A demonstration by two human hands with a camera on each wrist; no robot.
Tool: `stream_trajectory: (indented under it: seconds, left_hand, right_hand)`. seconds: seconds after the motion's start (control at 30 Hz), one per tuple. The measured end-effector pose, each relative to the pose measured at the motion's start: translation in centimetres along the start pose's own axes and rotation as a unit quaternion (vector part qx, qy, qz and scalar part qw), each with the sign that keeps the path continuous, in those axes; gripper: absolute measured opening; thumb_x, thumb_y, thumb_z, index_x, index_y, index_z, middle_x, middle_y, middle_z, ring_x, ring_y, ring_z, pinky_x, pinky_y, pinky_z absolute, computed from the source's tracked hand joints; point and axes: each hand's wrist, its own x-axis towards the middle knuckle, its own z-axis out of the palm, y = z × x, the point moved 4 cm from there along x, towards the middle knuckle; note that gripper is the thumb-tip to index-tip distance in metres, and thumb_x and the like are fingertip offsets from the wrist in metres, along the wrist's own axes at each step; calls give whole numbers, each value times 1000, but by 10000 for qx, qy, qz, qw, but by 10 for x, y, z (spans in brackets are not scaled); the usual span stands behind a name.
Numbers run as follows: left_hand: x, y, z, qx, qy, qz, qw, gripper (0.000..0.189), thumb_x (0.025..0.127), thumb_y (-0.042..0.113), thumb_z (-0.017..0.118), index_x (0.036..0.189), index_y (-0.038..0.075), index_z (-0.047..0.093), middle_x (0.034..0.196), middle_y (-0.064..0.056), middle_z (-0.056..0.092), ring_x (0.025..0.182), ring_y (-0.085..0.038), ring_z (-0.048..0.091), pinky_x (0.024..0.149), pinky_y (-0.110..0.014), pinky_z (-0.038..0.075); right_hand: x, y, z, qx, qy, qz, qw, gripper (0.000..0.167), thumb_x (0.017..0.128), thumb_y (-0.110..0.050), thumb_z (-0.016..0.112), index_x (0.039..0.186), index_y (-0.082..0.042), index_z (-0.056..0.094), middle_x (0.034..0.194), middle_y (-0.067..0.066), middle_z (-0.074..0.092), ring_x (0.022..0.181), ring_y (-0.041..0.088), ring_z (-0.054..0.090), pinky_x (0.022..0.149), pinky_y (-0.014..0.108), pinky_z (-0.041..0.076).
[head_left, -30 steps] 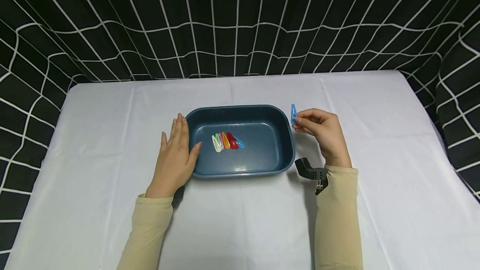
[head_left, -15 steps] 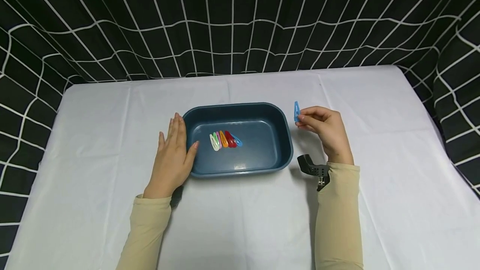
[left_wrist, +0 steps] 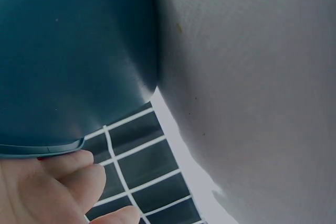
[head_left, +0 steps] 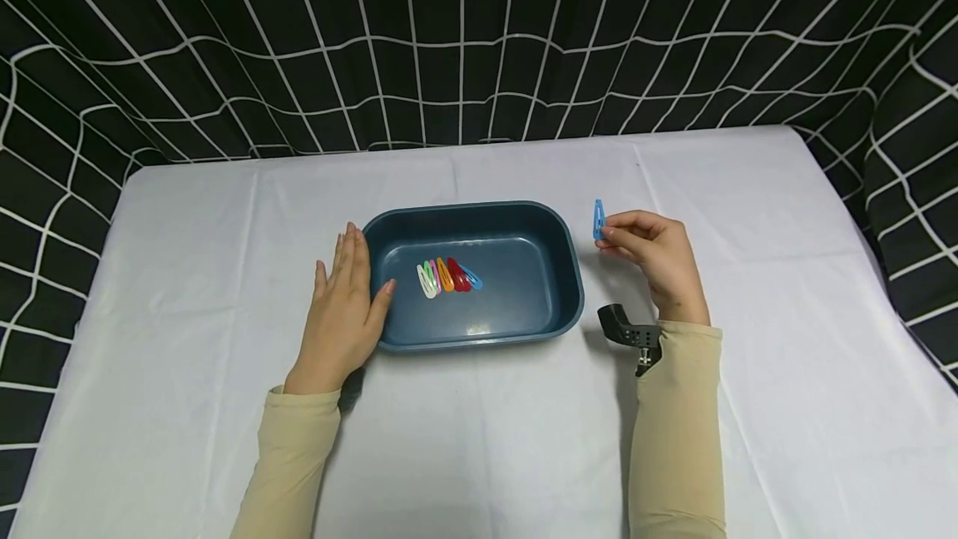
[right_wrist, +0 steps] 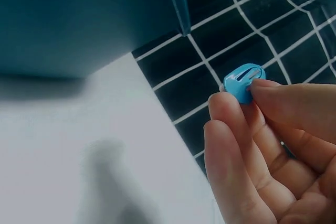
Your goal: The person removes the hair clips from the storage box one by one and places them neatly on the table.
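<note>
A dark blue plastic tub stands on the white table. My left hand rests on its left rim with straight fingers, the thumb reaching over the inside; the left wrist view shows fingers under the rim. To the right of the tub, my right hand pinches a light blue snap hair clip between thumb and fingers, held upright. In the right wrist view that clip sits at the fingertips. Inside the tub several hair clips lie in a row: a white clip, green, pink, an orange clip, red, and a blue clip.
White cloth covers the table. A black curtain with white netting hangs behind and along both sides. On the right wrist sits a black camera mount, close to the tub's right side.
My right hand has drifted slightly right, away from the tub, with the blue hair clip still pinched. The left hand stays on the rim, and the whole head view has shifted a little.
</note>
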Motion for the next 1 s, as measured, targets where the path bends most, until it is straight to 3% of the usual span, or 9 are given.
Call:
stream_trajectory:
  seconds: [0.5,0.63,0.77,1.0]
  left_hand:
    - [-1,1,0,-26,-17,5,10000,70,99,35,43,146,-10,16,155,-20,8,143,-32,10,108,-60,11]
    - [0,0,1,-27,-22,-2,10000,70,99,34,44,146,-10,16,155,-20,8,143,-32,10,108,-60,11]
    - [0,0,1,-23,-16,11,10000,70,99,34,44,146,-10,16,155,-20,8,143,-32,10,108,-60,11]
    - [0,0,1,-19,15,28,10000,71,99,34,44,146,-10,16,155,-20,8,143,-32,10,108,-61,12]
  right_hand:
    - [4,23,-6,210,-203,502,9983,15,85,13,57,85,2,67,74,5,69,65,13,67,67,24,54]
    - [6,31,-8,-346,-251,692,9967,11,86,11,57,95,14,63,75,1,69,66,10,67,66,23,54]
    - [6,39,-9,-848,-125,893,9923,28,87,8,58,106,27,53,75,-2,68,65,6,66,65,21,53]
    - [7,43,-8,-1039,197,1034,9890,29,87,4,61,106,26,55,73,-4,67,62,4,65,62,19,53]
